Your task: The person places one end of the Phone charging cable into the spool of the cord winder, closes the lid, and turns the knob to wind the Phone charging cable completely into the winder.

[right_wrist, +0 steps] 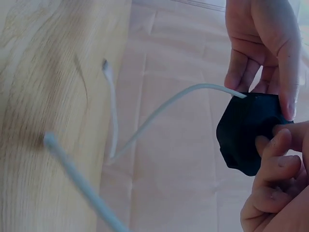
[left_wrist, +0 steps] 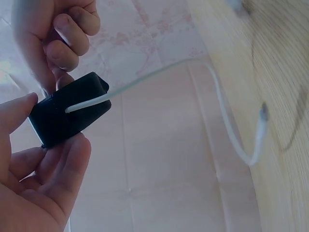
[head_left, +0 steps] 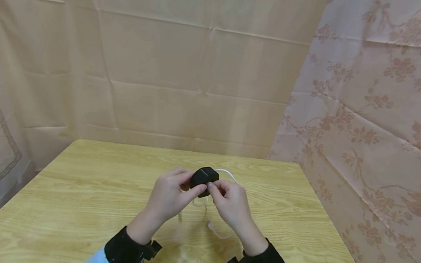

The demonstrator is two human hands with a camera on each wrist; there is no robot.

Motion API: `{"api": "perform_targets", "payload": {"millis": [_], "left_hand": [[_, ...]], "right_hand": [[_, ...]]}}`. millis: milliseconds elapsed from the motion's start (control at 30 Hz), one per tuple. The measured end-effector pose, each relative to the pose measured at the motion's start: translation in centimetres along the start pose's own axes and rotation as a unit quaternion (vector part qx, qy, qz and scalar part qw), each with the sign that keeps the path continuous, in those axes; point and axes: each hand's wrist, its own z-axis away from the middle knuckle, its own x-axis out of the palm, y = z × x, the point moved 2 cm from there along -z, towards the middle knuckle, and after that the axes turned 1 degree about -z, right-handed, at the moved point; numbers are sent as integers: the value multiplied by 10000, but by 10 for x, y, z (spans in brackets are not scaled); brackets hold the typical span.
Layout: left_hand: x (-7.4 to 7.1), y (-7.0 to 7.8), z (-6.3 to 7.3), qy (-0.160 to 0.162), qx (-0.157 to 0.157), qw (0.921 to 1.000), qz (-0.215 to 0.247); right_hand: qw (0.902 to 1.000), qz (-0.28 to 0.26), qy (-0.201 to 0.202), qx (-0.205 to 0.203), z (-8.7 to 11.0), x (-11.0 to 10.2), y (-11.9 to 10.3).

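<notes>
A small black case with faceted corners [head_left: 204, 178] is held up above the table. My left hand [head_left: 170, 192] grips it, thumb on one side and fingers on the other, as the left wrist view shows. At its near edge, the thumb and fingertips of my right hand [head_left: 232, 203] pinch the case; the exact spot they hold is partly hidden. A white cable [left_wrist: 145, 79] comes out of a hole in the case and hangs in a loop to a metal-tipped plug [left_wrist: 263, 113]. Another length of white cable [right_wrist: 82, 181] with a blurred end crosses the right wrist view.
Below the hands lies a light wood-grain table [head_left: 94, 188]. A beige cloth [head_left: 162, 80] hangs behind it and a floral cloth [head_left: 367, 121] hangs on the right. Both wrists wear black bands with small cameras.
</notes>
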Motion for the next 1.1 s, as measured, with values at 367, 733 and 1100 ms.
{"api": "perform_targets", "payload": {"millis": [367,733,1100], "left_hand": [[-7,-9,-3,-72,-586,9982,55],[-15,-21,-5,-182,-1057,9932,450],[-17,-34,-6,-747,-2565,9440,1937]], "right_hand": [[9965,-166,336,-751,2,-15,-10],[9852,-131,1083,-1321,0,-62,-17],[9712,79,1317,-1985,-2,-89,-12]]}}
